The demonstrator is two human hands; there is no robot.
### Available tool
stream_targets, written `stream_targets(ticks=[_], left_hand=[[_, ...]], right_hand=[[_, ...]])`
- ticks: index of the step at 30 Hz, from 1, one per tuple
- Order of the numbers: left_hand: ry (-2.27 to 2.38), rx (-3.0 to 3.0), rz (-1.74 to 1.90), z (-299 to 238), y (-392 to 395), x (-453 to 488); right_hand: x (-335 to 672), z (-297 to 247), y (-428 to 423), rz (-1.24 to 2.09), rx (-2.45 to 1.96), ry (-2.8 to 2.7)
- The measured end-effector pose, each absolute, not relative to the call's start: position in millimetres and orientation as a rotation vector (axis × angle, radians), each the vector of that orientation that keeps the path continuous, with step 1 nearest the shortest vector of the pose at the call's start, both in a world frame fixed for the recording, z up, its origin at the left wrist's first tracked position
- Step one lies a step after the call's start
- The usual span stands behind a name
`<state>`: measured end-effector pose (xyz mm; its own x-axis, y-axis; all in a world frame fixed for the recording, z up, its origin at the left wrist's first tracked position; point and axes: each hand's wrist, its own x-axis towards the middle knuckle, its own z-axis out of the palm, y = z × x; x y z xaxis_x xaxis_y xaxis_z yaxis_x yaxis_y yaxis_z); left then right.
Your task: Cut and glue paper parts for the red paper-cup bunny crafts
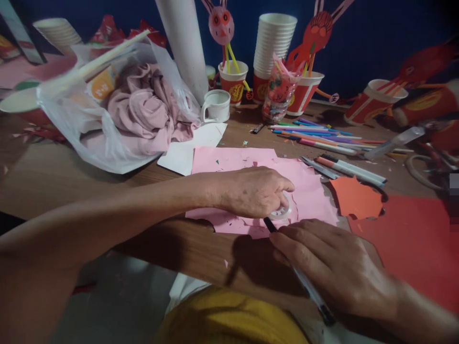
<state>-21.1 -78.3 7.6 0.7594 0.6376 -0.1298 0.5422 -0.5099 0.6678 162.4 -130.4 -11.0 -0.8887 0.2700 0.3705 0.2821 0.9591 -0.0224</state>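
My left hand (251, 191) reaches across the pink paper (233, 160), with its fingers curled down onto a ring that looks like a roll of clear tape (283, 210). That ring lies flat on the paper. Close by on the right, my right hand (333, 267) grips a marker (309, 289). The marker's black end points toward the ring, and its pale barrel slants back beneath my palm. My fingers hide part of the barrel. The paper has ragged, cut edges and small scraps on it.
Right of the paper lie an orange cutout (356, 198), a red sheet (412, 248) and several markers (355, 169). Colored sticks (322, 136), decorated paper cups (234, 91) and a cup stack (274, 43) stand behind. A plastic bag (96, 148) with pink cloth (143, 110) is at left.
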Motion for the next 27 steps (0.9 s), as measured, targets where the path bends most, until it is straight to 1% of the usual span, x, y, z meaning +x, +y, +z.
stream_targets(ticks=[6, 13, 18, 27], left_hand=[[0.804, 2.28, 0.235, 6, -77, -22], [0.84, 2.279, 0.144, 12, -77, -21], [0.798, 2.316, 0.202, 9, -77, -22], [0.796, 2.361, 0.252, 6, -80, -23]], right_hand=[[149, -4, -134, -0.096, -0.441, -2.765], [139, -3, -136, -0.138, -0.487, -2.773], [140, -3, -140, -0.15, -0.497, -2.763], [168, -7, -144, 0.06, -0.572, -2.756]])
